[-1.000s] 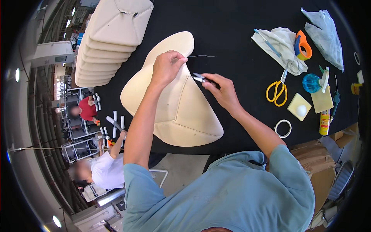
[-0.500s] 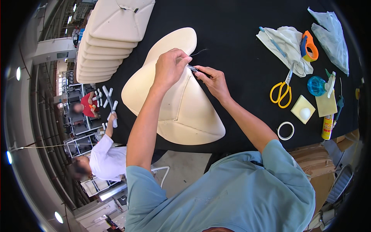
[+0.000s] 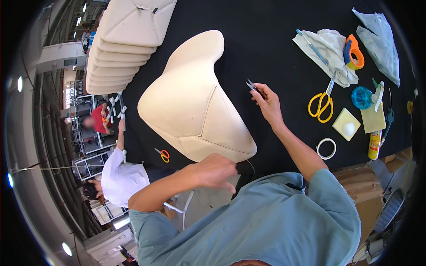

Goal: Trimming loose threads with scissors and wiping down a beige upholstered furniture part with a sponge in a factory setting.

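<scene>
A cream upholstered chair shell (image 3: 186,102) with stitched seams lies on the black-covered table. My right hand (image 3: 268,104) is closed around small dark thread snips (image 3: 251,85), their blades pointing up and left, to the right of the shell and apart from it. Below the shell's near edge, over the table's front edge, is my left hand (image 3: 217,172). Its thumb stands away from the curled fingers, and nothing shows between them. A thin dark thread (image 3: 251,166) shows just to its right. Small scissors with red-orange handles (image 3: 164,156) lie left of the shell.
Stacked cream shells (image 3: 120,57) stand at the far left. On the right lie yellow-handled scissors (image 3: 320,106), a white cloth (image 3: 326,48), an orange tape dispenser (image 3: 355,55), a white tape roll (image 3: 326,149) and a blue spray bottle (image 3: 363,97). A co-worker in white (image 3: 122,179) works at left.
Both hands have left the shell's upper seam. My left hand has come down to the table's front edge, and my right hand has moved right with the snips. The red-orange scissors are now uncovered.
</scene>
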`<state>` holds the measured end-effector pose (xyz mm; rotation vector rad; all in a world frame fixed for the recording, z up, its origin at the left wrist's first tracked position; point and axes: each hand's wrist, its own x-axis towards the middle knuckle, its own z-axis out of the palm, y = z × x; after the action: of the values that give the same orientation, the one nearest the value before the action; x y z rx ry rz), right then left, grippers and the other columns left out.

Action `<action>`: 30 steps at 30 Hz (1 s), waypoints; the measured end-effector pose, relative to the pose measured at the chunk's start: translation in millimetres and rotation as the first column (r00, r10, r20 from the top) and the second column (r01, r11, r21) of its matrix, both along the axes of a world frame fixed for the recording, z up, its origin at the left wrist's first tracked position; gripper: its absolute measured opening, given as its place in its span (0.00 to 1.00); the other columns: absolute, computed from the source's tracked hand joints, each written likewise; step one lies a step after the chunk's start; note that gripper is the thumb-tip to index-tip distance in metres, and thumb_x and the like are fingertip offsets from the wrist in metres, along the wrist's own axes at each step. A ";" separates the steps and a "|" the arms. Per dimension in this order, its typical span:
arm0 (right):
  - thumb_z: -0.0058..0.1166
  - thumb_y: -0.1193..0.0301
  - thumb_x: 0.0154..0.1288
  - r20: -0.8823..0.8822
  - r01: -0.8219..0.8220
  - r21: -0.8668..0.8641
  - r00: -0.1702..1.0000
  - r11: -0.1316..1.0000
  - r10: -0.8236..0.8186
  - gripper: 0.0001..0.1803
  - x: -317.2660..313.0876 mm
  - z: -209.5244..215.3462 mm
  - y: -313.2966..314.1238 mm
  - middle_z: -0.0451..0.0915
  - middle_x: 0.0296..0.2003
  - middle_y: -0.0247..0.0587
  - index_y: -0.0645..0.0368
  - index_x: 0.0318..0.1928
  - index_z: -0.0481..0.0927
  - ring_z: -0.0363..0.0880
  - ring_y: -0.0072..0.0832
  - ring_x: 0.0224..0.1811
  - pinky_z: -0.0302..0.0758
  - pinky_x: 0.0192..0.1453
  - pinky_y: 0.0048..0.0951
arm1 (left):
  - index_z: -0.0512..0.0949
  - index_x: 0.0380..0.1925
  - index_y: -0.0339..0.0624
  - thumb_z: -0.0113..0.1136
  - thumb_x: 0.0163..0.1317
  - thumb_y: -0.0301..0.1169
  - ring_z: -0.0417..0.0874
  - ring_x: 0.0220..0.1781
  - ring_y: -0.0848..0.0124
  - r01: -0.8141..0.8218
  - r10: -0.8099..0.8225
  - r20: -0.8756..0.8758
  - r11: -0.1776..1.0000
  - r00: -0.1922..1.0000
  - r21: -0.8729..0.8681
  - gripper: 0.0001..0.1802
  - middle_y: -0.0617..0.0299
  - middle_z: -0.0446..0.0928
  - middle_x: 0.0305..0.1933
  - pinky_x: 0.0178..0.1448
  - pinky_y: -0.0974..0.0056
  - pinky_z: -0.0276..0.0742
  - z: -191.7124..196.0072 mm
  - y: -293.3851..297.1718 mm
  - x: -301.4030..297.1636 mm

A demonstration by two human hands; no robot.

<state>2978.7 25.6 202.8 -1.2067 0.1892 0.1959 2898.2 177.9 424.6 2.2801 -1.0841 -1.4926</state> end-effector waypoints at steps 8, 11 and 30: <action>0.61 0.70 0.73 0.061 -0.029 0.083 0.998 0.996 0.024 0.15 -1.7 16.0 8.6 0.81 0.36 0.27 0.62 0.55 0.81 0.78 0.14 0.35 0.71 0.35 0.18 | 0.86 0.42 0.43 0.74 0.53 0.30 0.79 0.40 0.59 -0.260 0.382 0.870 0.915 0.311 -0.309 0.15 0.58 0.75 0.37 0.46 0.55 0.76 -20.0 16.4 98.1; 0.58 0.68 0.76 0.040 -0.075 0.092 0.997 0.993 0.071 0.15 0.0 25.2 2.8 0.85 0.40 0.28 0.60 0.58 0.80 0.79 0.13 0.37 0.73 0.39 0.17 | 0.87 0.40 0.43 0.74 0.53 0.28 0.79 0.39 0.60 -0.269 0.359 0.879 0.921 0.314 -0.280 0.13 0.60 0.75 0.37 0.45 0.57 0.77 -22.5 11.9 113.0; 0.65 0.72 0.68 0.347 -0.033 -0.067 0.936 0.997 0.054 0.15 8.7 43.7 34.2 0.83 0.40 0.36 0.60 0.54 0.85 0.79 0.22 0.38 0.75 0.42 0.25 | 0.81 0.35 0.38 0.64 0.66 0.27 0.86 0.38 0.62 -0.587 0.722 0.613 0.659 0.320 -0.471 0.04 0.58 0.77 0.40 0.45 0.59 0.79 -32.3 17.3 128.5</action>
<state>2987.4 59.7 246.5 -1.2854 -0.1429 0.0119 3026.7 195.2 392.3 2.7373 -0.1924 -0.0356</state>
